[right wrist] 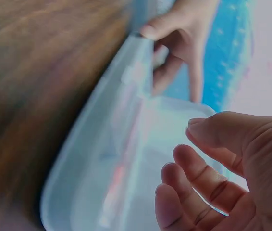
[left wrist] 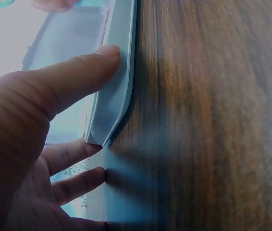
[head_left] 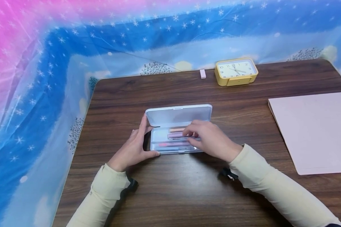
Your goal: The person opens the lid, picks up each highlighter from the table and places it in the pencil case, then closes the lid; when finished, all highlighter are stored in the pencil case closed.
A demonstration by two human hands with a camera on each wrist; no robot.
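A translucent white pencil case [head_left: 159, 134] lies on the table with its lid [head_left: 179, 116] raised at the back. Inside are a peach-coloured pen-like item [head_left: 176, 129], a purple one [head_left: 174, 135] and a pink-tipped pen [head_left: 170, 144]. My left hand [head_left: 132, 149] holds the case's left end, thumb against the front wall and index finger up by the lid. Over the right half of the case hovers my right hand [head_left: 210, 138], fingers loosely bent. In the right wrist view, nothing shows between that hand's thumb and fingers [right wrist: 189, 161]. It hides the case's right end in the head view.
Behind the case, a small pale pink eraser-like block [head_left: 203, 73] sits near the back edge, beside a yellow clock [head_left: 236, 72]. A large pale pink board or folder [head_left: 315, 132] lies at the right. Patterned blue and pink cloth [head_left: 116, 34] hangs behind the wooden table [head_left: 170, 195].
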